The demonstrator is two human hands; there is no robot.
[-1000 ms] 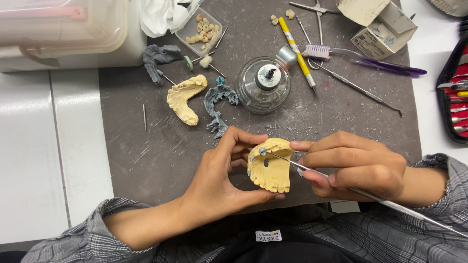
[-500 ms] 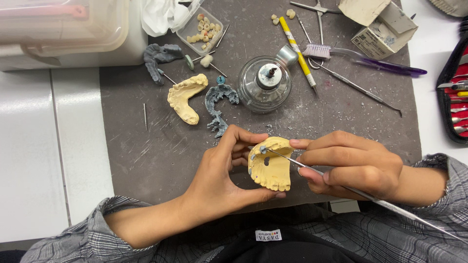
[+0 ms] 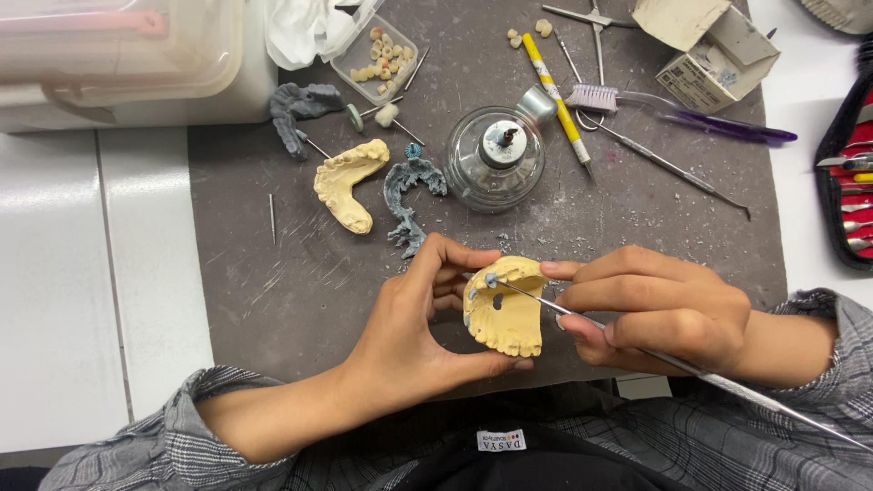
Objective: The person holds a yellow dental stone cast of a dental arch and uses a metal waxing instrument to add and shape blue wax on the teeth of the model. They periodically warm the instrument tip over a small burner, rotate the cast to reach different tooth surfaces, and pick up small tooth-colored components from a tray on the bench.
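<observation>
My left hand (image 3: 414, 332) grips a yellow plaster dental cast (image 3: 506, 309) from its left side, thumb beneath and fingers over the top. Small grey wax bits sit on the cast's upper left edge. My right hand (image 3: 664, 309) holds a thin metal carving instrument (image 3: 655, 355) like a pen. Its tip touches the grey wax at the cast's top left corner. The instrument's long handle runs out toward the lower right, over my plaid sleeve.
On the grey mat (image 3: 273, 282) lie a second yellow cast (image 3: 348, 182), grey wax pieces (image 3: 409, 195), a glass spirit burner (image 3: 496, 159), a yellow pen (image 3: 556, 91), a purple toothbrush (image 3: 673, 109), a tray of tooth pieces (image 3: 377, 56), a cardboard box (image 3: 705, 45) and a red instrument case (image 3: 850, 173).
The instrument's tip has shifted slightly along the cast's upper left edge. Both hands and the cast stay in nearly the same place.
</observation>
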